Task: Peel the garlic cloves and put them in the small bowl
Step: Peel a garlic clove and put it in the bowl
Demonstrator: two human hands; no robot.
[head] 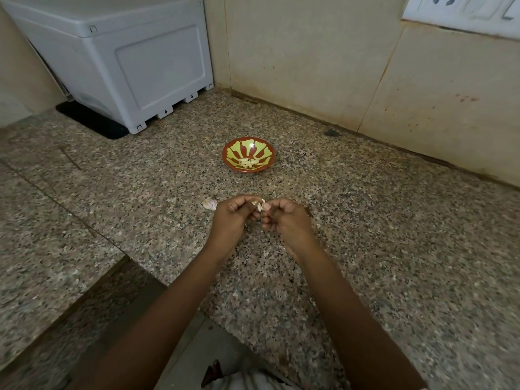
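Observation:
A small red bowl (pixel 248 142) with a yellow-green pattern stands on the speckled granite counter (pixel 365 235) and holds several pale peeled cloves (pixel 248 162). Nearer to me, my left hand (pixel 233 218) and my right hand (pixel 284 220) meet above the counter. Both pinch one small pale garlic clove (pixel 260 206) between their fingertips, and most of it is hidden by the fingers. A pale piece of garlic with pinkish skin (pixel 210 204) lies on the counter just left of my left hand.
A large grey plastic appliance (pixel 126 60) on a black mat (pixel 90 122) fills the back left corner. Tiled walls close the back and right, with a white socket plate (pixel 461 12) at top right. The counter's front edge drops to the floor at bottom left.

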